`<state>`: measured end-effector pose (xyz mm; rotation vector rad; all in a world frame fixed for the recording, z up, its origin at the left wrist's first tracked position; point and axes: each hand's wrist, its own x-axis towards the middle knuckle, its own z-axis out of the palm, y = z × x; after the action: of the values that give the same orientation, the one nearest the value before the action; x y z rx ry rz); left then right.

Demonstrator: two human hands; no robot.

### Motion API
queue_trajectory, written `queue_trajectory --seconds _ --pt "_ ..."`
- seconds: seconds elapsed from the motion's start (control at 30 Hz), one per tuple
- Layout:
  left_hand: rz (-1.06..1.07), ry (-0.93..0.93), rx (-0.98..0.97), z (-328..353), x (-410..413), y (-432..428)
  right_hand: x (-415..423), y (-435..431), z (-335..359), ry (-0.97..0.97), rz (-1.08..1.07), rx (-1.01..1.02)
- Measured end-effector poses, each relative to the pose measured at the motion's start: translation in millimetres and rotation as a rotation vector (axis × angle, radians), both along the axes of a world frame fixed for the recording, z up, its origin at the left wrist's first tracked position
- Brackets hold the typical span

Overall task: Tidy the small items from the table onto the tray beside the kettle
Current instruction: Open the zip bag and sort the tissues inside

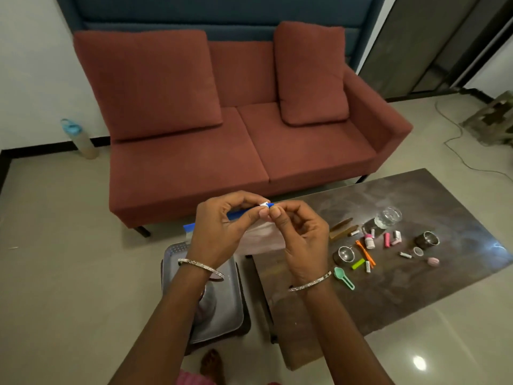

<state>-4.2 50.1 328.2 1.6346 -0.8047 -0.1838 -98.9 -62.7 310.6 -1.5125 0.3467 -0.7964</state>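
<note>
Working the slider of a zip pouch [261, 237] w/ both hands, held up over the gap btwn tray [222, 309] and table [416, 287].

Best way, I'd judge: left hand [219, 232] steadies the blue zip strip [236, 215] while right hand [302, 240] runs the white slider [264, 204] straight along, pouch kept level so nothing spills. Left thumb + fingers are pressed together on the strip just beside the slider; right thumb + forefinger pinch tight at the slider end, other fingers curled, no gap visible. Pouch hangs below the hands; contents can't tell. Small items still on table, well apart from tray: green spoon [344, 277], orange clip [366, 252], pink bits [386, 240], steel cups [427, 240], glass [388, 216]. Tray sits low on the left; something rests on it under the left arm, can't tell what.
</note>
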Motion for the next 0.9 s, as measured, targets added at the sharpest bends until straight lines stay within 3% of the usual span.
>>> queue_trajectory --seconds 0.57,0.9 --pt "-0.022 -0.086 -0.033 28 -220 -160 -202 -163 15 -0.038 -0.139 -0.285" --pt "-0.071 -0.104 0.075 25 -257 -211 -261 -259 26 -0.180 -0.273 -0.022"
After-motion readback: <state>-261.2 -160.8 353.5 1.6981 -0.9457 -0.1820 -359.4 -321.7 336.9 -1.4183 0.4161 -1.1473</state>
